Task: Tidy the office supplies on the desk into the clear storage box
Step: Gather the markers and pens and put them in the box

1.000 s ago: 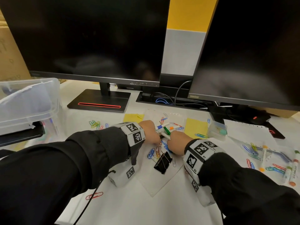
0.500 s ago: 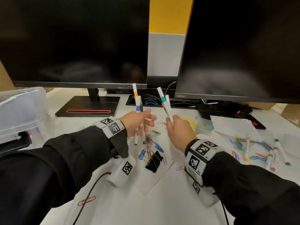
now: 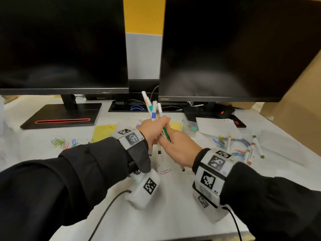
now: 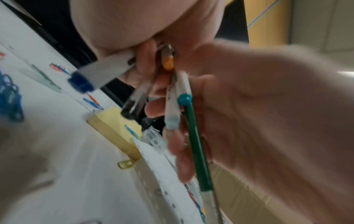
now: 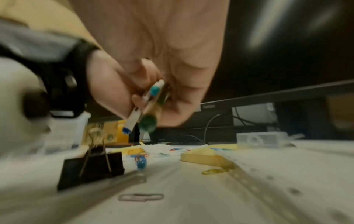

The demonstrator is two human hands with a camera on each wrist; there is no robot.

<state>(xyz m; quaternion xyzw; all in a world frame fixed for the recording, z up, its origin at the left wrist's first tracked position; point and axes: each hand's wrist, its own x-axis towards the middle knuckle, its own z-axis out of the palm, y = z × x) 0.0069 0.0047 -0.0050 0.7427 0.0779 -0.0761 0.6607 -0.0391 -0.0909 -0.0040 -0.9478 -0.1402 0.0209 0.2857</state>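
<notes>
Both hands meet above the middle of the desk around one bunch of white markers (image 3: 153,110) that stands upright. My left hand (image 3: 152,131) grips the bunch from the left. My right hand (image 3: 178,150) holds it from the right, with a green pen (image 3: 166,134) slanting across its fingers. In the left wrist view a blue-capped marker (image 4: 101,72) and the green pen (image 4: 193,144) sit between my left hand (image 4: 124,27) and my right hand (image 4: 268,106). The right wrist view shows the marker ends (image 5: 151,103) under my right hand (image 5: 172,45). The clear storage box is out of view.
Two dark monitors stand behind. On the desk lie yellow sticky notes (image 3: 104,132), coloured paper clips (image 3: 60,142), more markers (image 3: 251,150) at the right, punched paper (image 3: 217,126), a small clear pin box (image 3: 190,126) and a black binder clip (image 5: 91,166). Cardboard (image 3: 295,119) stands at the right.
Each hand lifted markers off the desk and held its own bunch apart. Now the hands have closed together and the two bunches form one. The view has swung right, off the storage box.
</notes>
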